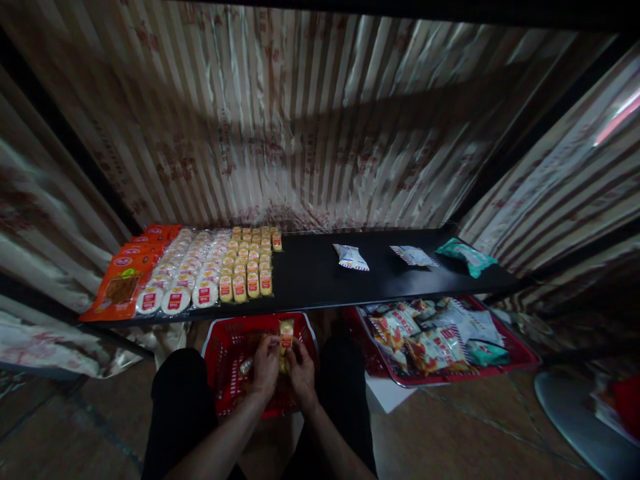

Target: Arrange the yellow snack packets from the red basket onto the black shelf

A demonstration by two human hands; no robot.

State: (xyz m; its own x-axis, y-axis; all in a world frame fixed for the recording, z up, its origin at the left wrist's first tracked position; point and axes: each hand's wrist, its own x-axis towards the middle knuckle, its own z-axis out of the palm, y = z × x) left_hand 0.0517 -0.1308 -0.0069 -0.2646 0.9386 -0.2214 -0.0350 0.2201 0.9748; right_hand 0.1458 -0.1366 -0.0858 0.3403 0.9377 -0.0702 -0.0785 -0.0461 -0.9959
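Observation:
Over the red basket [211, 347] between my knees, both hands pinch a small yellow wrapped snack cake [287, 333] with a red label, held upright. My left hand [267, 365] grips its left side, and my right hand [301, 373] its right side. Another yellow piece shows just below, between the hands. Inside the basket a small clear-wrapped item [246, 366] lies left of my left hand. On the black shelf [310, 273] ahead stand rows of similar yellow snack cakes [246, 267], with a gap at the front of the rightmost row.
Left of these are rows of round white wrapped cakes [176, 299] and orange snack bags [123, 280]. Further right on the shelf lie two white packets [351, 257] and a green packet [467, 256]. A second red basket [523, 357] full of snack bags sits below, right of my leg.

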